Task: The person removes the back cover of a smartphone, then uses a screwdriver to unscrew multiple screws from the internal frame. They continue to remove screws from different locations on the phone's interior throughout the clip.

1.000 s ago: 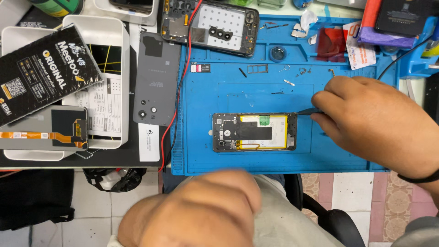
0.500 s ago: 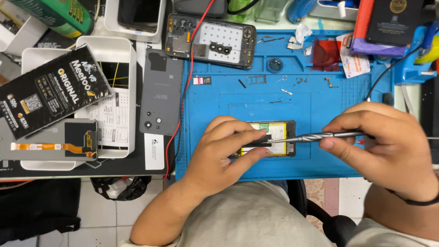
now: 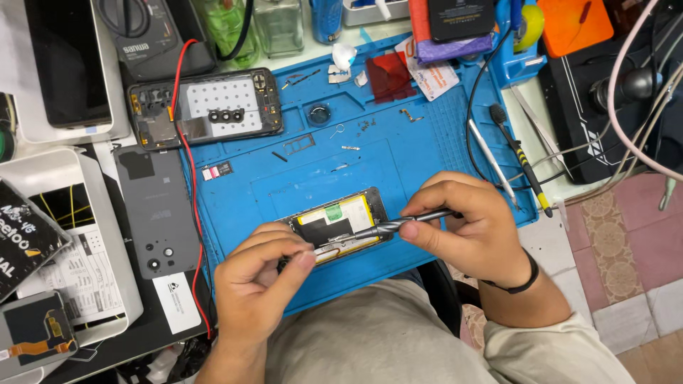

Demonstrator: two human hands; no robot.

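Blue repair mat (image 3: 427,135) fills your bench. Your right hand (image 3: 469,231) pinches a metal screwdriver (image 3: 398,224), tip pointing left onto the opened phone (image 3: 334,224). Your left hand (image 3: 260,281) grips the phone's near-left end. Its long axis runs left-right, tilted; open mat lies beyond, small screws (image 3: 352,148) farther off.

two hands (image 3: 263,284), one opened phone (image 3: 338,224), one screwdriver (image 3: 398,226)

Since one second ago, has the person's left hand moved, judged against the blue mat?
Yes. The left hand has come up from off the blue mat, near the camera, to rest at the opened phone.
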